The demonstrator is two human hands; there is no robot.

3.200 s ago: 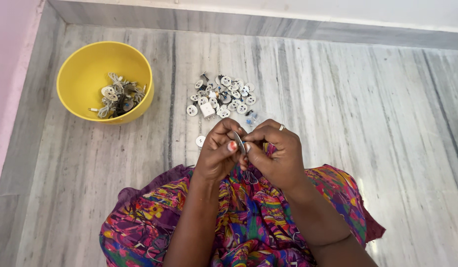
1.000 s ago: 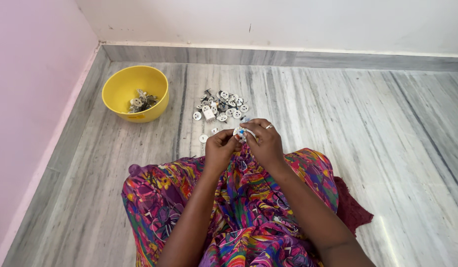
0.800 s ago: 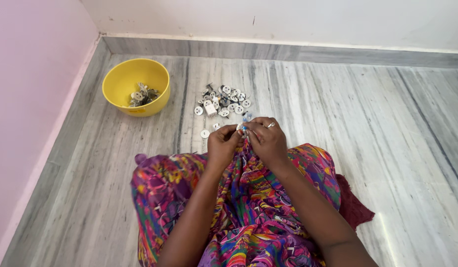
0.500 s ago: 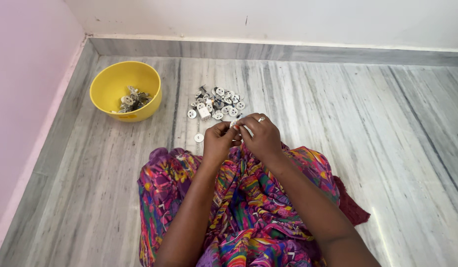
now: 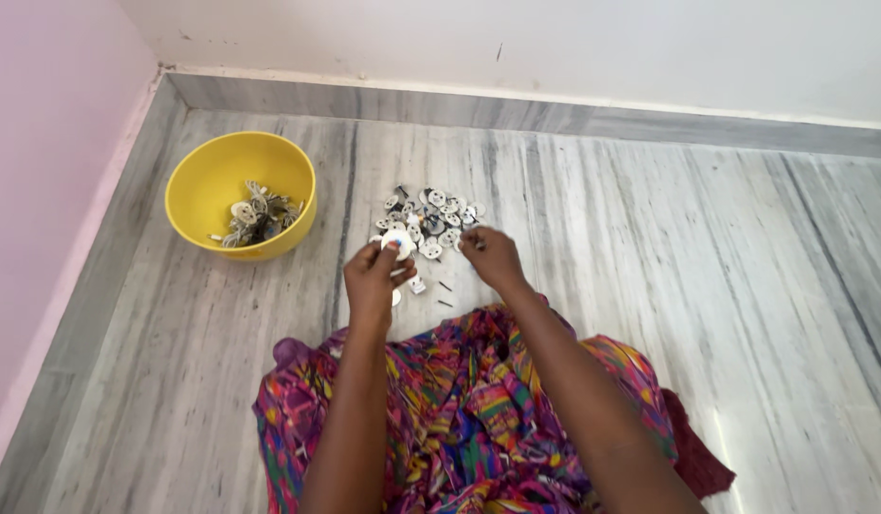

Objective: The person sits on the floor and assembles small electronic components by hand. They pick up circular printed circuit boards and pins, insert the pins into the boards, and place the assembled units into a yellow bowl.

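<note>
Fingers btwn pile, yellow bowl

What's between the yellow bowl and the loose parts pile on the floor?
Head view: nothing. Only a bare strip of grey marble floor separates the yellow bowl from the pile of small white parts.

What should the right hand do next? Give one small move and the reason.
Probably lower the right hand onto the pile of small white and metal parts and pick one. It hovers at the pile's near edge and seems to hold nothing, while the left hand holds a round white part up. The yellow bowl already holds similar pieces.
</note>
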